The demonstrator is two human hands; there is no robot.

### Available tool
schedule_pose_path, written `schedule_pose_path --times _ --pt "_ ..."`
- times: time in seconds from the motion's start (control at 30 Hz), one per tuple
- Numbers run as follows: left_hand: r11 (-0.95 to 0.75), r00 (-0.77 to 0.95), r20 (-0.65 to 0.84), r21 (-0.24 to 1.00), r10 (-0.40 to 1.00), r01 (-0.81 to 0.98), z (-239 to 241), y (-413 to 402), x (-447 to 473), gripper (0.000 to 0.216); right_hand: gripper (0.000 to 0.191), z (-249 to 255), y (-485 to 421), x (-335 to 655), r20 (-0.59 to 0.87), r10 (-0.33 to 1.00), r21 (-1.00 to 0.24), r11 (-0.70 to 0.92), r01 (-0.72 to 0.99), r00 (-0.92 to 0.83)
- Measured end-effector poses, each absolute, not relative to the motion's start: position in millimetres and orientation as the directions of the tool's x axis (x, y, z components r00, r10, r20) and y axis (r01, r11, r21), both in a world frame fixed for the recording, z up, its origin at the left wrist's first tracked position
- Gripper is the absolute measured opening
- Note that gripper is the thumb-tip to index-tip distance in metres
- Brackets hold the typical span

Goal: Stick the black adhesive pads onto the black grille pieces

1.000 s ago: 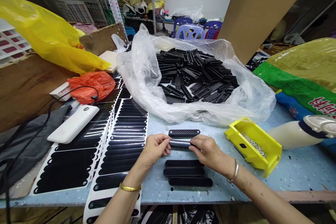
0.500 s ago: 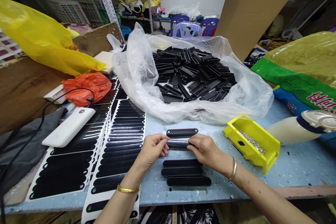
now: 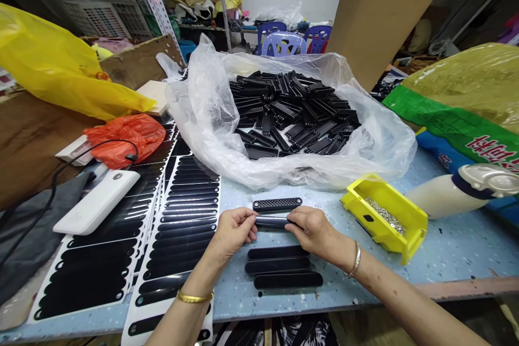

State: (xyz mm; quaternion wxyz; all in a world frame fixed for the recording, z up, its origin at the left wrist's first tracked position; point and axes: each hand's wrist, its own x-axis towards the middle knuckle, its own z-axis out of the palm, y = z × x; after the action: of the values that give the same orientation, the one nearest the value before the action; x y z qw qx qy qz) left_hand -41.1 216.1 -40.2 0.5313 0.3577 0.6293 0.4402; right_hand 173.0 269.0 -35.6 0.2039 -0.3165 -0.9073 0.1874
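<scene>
Between my hands lies a glossy black strip-shaped piece (image 3: 271, 222) with rounded ends. My left hand (image 3: 237, 230) pinches its left end, and my right hand (image 3: 310, 227) grips the right end with thumb and fingers. Just beyond it rests a black bar with a mesh-patterned face (image 3: 277, 204) and a small metal dot at each end. Closer to me, three smooth black bars (image 3: 278, 266) lie side by side on the blue speckled table (image 3: 235, 297). Whether the held piece is one part or a strip laid on a bar, I cannot tell.
A clear plastic bag (image 3: 205, 113) heaped with black bars (image 3: 292, 113) fills the back. Sheets of black stickers (image 3: 182, 216) cover the left, with a white power bank (image 3: 97, 203) on them. At right stand a yellow bin (image 3: 375, 216) of small metal parts and a bottle (image 3: 446, 194).
The view has shifted slightly, so everything appears a little further left. Both hands keep their hold on the black piece, with hardly any movement.
</scene>
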Motion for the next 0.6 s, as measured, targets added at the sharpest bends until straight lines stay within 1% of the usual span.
schedule_pose_path --times 0.17,0.33,0.6 --pt "0.39 -0.222 -0.379 0.921 0.898 0.008 -40.0 218.6 -38.2 0.026 0.011 -34.8 269.6 173.3 0.248 0.654 -0.477 0.724 0.498 -0.715" --pt "0.394 -0.236 -0.379 0.919 0.895 0.016 -40.3 218.9 -37.3 0.026 0.009 -37.9 270.6 176.1 0.287 0.665 -0.53 0.71 0.464 -0.69" --pt "0.379 -0.245 -0.358 0.925 0.901 0.043 -40.4 218.0 -37.6 0.028 0.02 -44.3 275.3 180.8 0.347 0.661 -0.606 0.7 0.379 -0.666"
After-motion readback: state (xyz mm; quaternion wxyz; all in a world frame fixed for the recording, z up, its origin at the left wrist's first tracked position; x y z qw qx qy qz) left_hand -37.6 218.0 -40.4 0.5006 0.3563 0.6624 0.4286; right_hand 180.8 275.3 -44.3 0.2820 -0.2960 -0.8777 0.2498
